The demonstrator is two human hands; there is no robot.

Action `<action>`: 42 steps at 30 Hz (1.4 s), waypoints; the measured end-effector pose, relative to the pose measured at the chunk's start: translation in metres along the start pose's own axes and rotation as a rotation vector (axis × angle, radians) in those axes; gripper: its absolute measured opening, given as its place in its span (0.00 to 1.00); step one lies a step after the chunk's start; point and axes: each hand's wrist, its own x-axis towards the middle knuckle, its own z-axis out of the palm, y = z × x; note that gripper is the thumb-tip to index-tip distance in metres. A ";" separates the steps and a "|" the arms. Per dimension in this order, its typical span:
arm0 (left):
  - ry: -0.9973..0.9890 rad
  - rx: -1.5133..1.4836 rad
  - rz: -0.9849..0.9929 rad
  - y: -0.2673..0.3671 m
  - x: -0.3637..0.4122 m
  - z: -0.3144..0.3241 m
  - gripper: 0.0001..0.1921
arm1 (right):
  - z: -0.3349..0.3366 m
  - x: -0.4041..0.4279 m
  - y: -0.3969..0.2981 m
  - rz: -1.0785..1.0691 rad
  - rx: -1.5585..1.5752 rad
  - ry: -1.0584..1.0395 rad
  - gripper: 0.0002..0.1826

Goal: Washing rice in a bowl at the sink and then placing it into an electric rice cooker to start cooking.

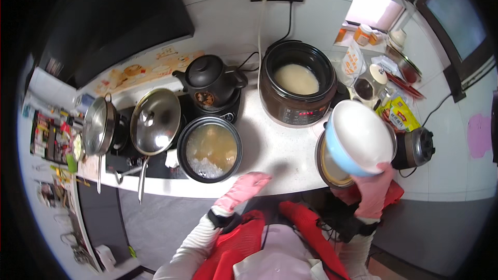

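My right hand (374, 191), in a pink glove, grips the lower rim of a bowl (360, 138) that is light blue outside and white inside. The bowl is tilted, with its white inside towards me, above a round brown-rimmed pot (322, 163) that it partly hides. My left hand (246, 189), also gloved in pink, is over the counter's front edge with nothing in it. Just left of that hand stands a black pot (183, 163) of cloudy brownish liquid with pale pieces. Behind, an open electric cooker (297, 114) contains a pale, creamy liquid.
A dark ceramic kettle (206, 74) stands behind the black pot. Two lidded pans (156, 120) on the left stick their handles over the counter edge. Packets (398, 114), jars and a dark appliance (414, 147) crowd the right end. A white cable (260, 46) runs down beside the cooker.
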 end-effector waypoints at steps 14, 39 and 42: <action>1.328 -1.406 -0.704 -0.161 -0.466 0.055 0.12 | 0.127 -0.206 -0.028 0.061 -0.207 -1.034 0.17; 2.169 -1.236 -0.503 -0.480 -1.096 -0.127 0.12 | 0.837 -0.920 -0.091 1.488 -0.002 -1.747 0.36; 2.162 -1.243 -0.497 -0.543 -1.171 -0.174 0.12 | 0.931 -1.006 -0.076 1.467 0.079 -1.698 0.38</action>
